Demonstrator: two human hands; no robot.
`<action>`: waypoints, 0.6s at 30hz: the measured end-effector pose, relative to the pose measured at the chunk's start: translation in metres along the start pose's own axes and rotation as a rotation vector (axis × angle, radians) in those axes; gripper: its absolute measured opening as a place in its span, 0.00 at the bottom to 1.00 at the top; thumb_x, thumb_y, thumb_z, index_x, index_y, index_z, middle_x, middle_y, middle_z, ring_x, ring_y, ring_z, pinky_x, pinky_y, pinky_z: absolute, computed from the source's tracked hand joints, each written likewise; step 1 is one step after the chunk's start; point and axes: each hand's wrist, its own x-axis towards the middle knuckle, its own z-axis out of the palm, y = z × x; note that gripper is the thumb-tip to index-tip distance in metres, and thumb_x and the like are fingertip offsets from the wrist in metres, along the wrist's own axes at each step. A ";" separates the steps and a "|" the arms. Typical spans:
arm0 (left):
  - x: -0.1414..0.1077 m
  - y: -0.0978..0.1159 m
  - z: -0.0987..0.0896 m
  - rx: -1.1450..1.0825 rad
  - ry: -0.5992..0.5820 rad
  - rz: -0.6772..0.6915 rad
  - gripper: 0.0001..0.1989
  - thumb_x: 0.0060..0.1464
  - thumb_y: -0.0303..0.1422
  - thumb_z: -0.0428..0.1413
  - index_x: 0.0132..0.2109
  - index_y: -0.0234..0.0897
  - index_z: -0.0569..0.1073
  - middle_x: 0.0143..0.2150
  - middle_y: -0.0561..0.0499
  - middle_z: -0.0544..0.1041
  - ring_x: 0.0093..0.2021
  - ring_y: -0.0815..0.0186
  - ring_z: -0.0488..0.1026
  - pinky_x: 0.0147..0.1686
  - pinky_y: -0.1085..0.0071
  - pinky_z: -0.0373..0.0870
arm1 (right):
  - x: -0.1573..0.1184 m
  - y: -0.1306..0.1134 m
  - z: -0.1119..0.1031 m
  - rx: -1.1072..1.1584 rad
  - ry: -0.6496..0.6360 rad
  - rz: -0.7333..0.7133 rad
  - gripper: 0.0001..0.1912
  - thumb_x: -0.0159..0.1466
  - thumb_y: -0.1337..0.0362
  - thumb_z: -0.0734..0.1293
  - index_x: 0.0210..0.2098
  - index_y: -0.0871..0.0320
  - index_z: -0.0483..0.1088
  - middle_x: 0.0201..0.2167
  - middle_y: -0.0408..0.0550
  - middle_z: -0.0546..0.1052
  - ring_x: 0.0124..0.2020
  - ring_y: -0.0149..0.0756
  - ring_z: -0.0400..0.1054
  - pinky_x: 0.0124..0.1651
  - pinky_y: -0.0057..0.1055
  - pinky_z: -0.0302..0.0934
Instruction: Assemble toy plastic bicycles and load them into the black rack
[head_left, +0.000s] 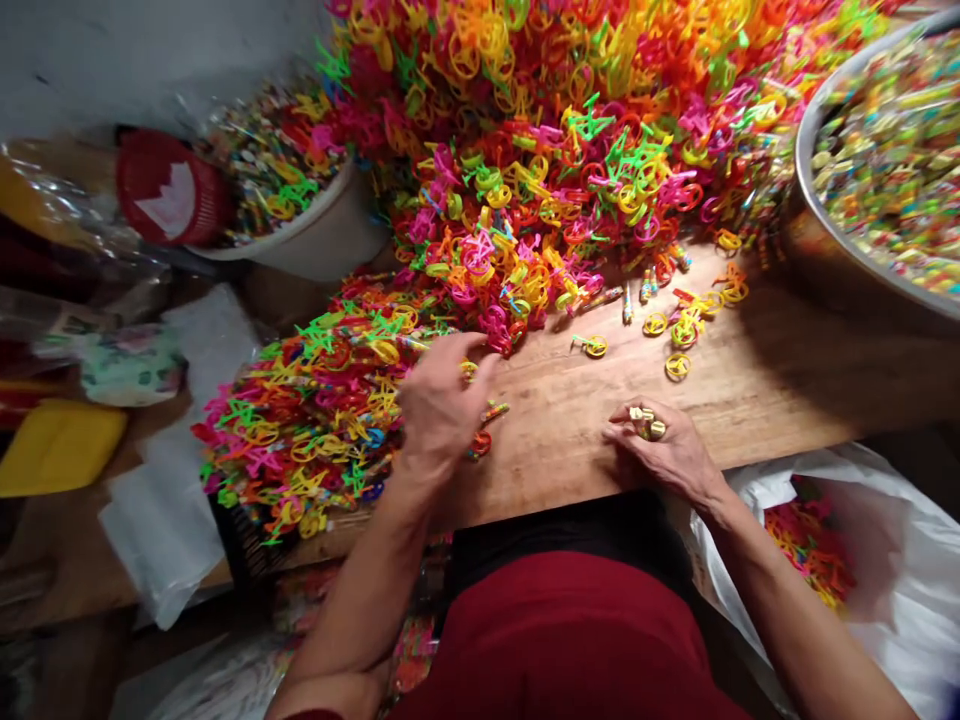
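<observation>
My left hand [444, 400] is over the right edge of a heap of colourful plastic pieces [322, 400], its thumb and forefinger apart and its other fingers partly hidden. Beside its palm lie a small patterned tube [495, 411] and a red piece [480, 444] on the wooden table [555, 440]. Nearer the table's front edge, my right hand [664, 445] has its fingers curled round several small tubes with gold ends [647, 422]. Yellow wheel-shaped pieces [678, 367] lie beyond the right hand.
A big mound of bright plastic pieces [525, 180] covers the back. At right stands a metal bowl [806, 170] of wrapped tubes. A white bucket [322, 230] with a red basket [161, 190] is at back left. A white bag [885, 560] hangs below the table's right front.
</observation>
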 end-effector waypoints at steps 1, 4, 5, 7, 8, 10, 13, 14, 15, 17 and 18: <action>0.005 0.014 0.016 -0.014 -0.083 0.067 0.12 0.63 0.33 0.57 0.52 0.37 0.76 0.51 0.45 0.81 0.50 0.57 0.78 0.52 0.60 0.74 | -0.001 -0.001 -0.002 -0.007 -0.008 -0.001 0.19 0.62 0.46 0.70 0.32 0.57 0.72 0.25 0.45 0.76 0.25 0.32 0.69 0.28 0.28 0.63; 0.019 0.053 0.060 0.008 -0.273 0.252 0.16 0.64 0.30 0.55 0.58 0.34 0.72 0.61 0.41 0.75 0.60 0.55 0.70 0.61 0.59 0.68 | -0.009 0.002 -0.015 -0.101 0.021 -0.022 0.16 0.66 0.51 0.66 0.35 0.57 0.75 0.27 0.46 0.78 0.26 0.33 0.71 0.28 0.28 0.63; 0.023 0.063 0.070 0.043 -0.313 0.259 0.18 0.64 0.31 0.55 0.59 0.33 0.71 0.63 0.40 0.72 0.61 0.53 0.68 0.61 0.58 0.67 | -0.012 0.006 -0.021 -0.157 0.080 -0.031 0.15 0.66 0.52 0.65 0.37 0.57 0.76 0.29 0.47 0.79 0.26 0.33 0.72 0.28 0.28 0.64; 0.029 0.077 0.086 0.121 -0.377 0.214 0.21 0.63 0.33 0.57 0.60 0.30 0.69 0.63 0.37 0.71 0.61 0.49 0.66 0.59 0.56 0.68 | -0.015 0.014 -0.036 -0.319 0.238 -0.059 0.14 0.66 0.54 0.65 0.43 0.57 0.76 0.33 0.49 0.81 0.28 0.36 0.74 0.31 0.30 0.65; 0.031 0.081 0.092 0.148 -0.403 0.189 0.20 0.63 0.34 0.57 0.59 0.30 0.69 0.61 0.36 0.71 0.60 0.49 0.66 0.58 0.55 0.68 | -0.015 0.018 -0.043 -0.417 0.316 -0.076 0.15 0.66 0.55 0.65 0.46 0.57 0.76 0.34 0.50 0.82 0.29 0.37 0.75 0.33 0.32 0.65; 0.033 0.088 0.101 0.154 -0.427 0.183 0.16 0.65 0.33 0.55 0.56 0.31 0.71 0.58 0.37 0.72 0.58 0.49 0.67 0.56 0.56 0.69 | -0.007 0.024 -0.056 -0.617 0.401 -0.114 0.18 0.66 0.56 0.65 0.51 0.58 0.75 0.37 0.53 0.82 0.32 0.41 0.76 0.34 0.33 0.64; 0.032 0.092 0.109 0.123 -0.417 0.232 0.12 0.66 0.30 0.52 0.53 0.34 0.72 0.56 0.39 0.72 0.56 0.52 0.68 0.54 0.58 0.69 | 0.016 0.025 -0.061 -0.840 0.359 -0.105 0.21 0.67 0.56 0.63 0.54 0.59 0.73 0.35 0.54 0.82 0.29 0.43 0.74 0.30 0.33 0.57; 0.031 0.093 0.111 0.115 -0.419 0.251 0.11 0.66 0.30 0.52 0.53 0.34 0.72 0.56 0.39 0.73 0.56 0.52 0.68 0.54 0.58 0.69 | 0.022 0.024 -0.060 -0.891 0.325 -0.082 0.21 0.68 0.56 0.62 0.54 0.59 0.73 0.33 0.54 0.82 0.28 0.43 0.73 0.28 0.33 0.53; 0.028 0.094 0.113 0.108 -0.426 0.271 0.11 0.65 0.31 0.53 0.53 0.34 0.72 0.55 0.40 0.73 0.55 0.53 0.68 0.54 0.59 0.69 | 0.027 0.023 -0.058 -0.926 0.299 -0.057 0.20 0.68 0.56 0.61 0.53 0.59 0.73 0.33 0.54 0.82 0.27 0.43 0.72 0.27 0.33 0.51; 0.021 0.097 0.116 0.088 -0.446 0.325 0.11 0.65 0.32 0.53 0.52 0.35 0.72 0.54 0.41 0.74 0.55 0.55 0.69 0.53 0.61 0.69 | 0.028 0.022 -0.056 -0.945 0.270 -0.026 0.18 0.69 0.57 0.60 0.51 0.59 0.74 0.34 0.54 0.81 0.28 0.42 0.72 0.27 0.34 0.49; 0.016 0.100 0.119 0.070 -0.453 0.358 0.10 0.65 0.32 0.53 0.51 0.34 0.72 0.53 0.41 0.74 0.54 0.55 0.70 0.53 0.61 0.69 | 0.023 0.023 -0.058 -0.930 0.260 -0.022 0.17 0.69 0.57 0.60 0.49 0.59 0.74 0.35 0.54 0.81 0.29 0.42 0.72 0.27 0.33 0.49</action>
